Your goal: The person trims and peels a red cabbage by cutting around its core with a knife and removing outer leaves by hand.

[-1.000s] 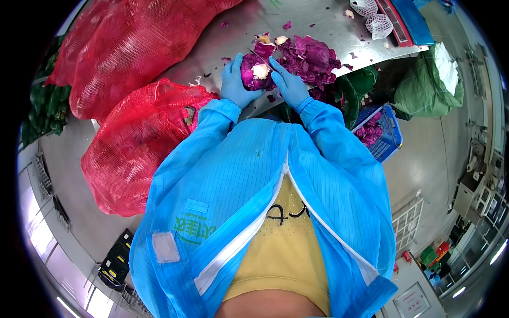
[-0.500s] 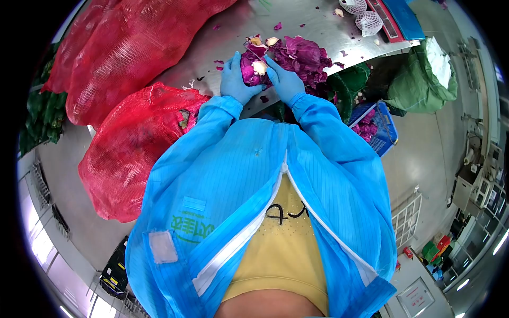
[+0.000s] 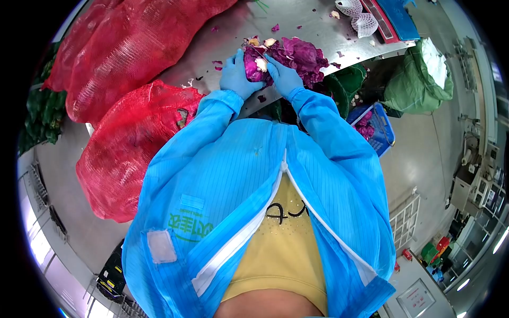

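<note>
Between my two blue-gloved hands is a purple cabbage head (image 3: 253, 66) with its pale cut stem facing up. My left hand (image 3: 237, 76) cups its left side, fingers wrapped along it. My right hand (image 3: 284, 75) presses on the right side; a thin dark line, perhaps a blade, shows near its fingertips, but I cannot make it out. A pile of loose purple leaves (image 3: 303, 55) lies on the metal table (image 3: 228, 33) just beyond my right hand. Small leaf scraps and pale stem pieces are scattered around.
Large red mesh sacks (image 3: 143, 47) lie at the left, with another red sack (image 3: 127, 153) below. Right of the table are a blue basket (image 3: 383, 130) holding purple pieces and a green sack (image 3: 416, 85). White foam nets (image 3: 364, 25) and a blue tray (image 3: 395, 18) sit at the far right corner.
The view has shifted slightly, so table and sacks appear a little further left. My hands remain around the cabbage, and my right hand has drawn closer against it.
</note>
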The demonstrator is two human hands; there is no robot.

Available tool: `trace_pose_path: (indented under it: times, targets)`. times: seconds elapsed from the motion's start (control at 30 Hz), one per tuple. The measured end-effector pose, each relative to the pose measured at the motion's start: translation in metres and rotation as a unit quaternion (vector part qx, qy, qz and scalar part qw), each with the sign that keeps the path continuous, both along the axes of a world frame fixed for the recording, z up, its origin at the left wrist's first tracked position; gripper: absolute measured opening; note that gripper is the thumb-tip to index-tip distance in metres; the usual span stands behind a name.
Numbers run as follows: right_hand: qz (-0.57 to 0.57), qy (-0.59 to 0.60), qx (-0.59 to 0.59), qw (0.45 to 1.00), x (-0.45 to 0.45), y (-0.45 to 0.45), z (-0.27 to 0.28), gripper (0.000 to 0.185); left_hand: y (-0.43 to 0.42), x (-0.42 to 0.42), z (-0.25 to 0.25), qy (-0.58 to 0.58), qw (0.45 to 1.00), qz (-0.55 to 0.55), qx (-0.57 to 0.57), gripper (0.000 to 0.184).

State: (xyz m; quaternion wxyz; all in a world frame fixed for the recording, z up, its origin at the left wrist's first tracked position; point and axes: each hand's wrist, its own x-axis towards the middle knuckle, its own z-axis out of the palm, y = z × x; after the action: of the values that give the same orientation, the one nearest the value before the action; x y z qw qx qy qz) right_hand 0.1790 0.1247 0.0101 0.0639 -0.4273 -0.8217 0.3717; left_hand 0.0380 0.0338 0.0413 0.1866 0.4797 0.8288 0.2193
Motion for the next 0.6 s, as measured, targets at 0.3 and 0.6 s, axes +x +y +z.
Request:
trace_pose_path:
  times: [0.3, 0.6]
  targets:
    - [0.002, -0.002, 0.010, 1.000, 0.001, 0.005, 0.002, 0.048, 0.003, 0.001, 0.003, 0.029, 0.999, -0.002, -0.018, 0.111]
    - [-0.110, 0.058, -0.049, 0.991, 0.010, 0.038, -0.008, 0.044, -0.011, 0.002, -0.018, 0.023, 0.997, -0.009, 0.074, 0.112]
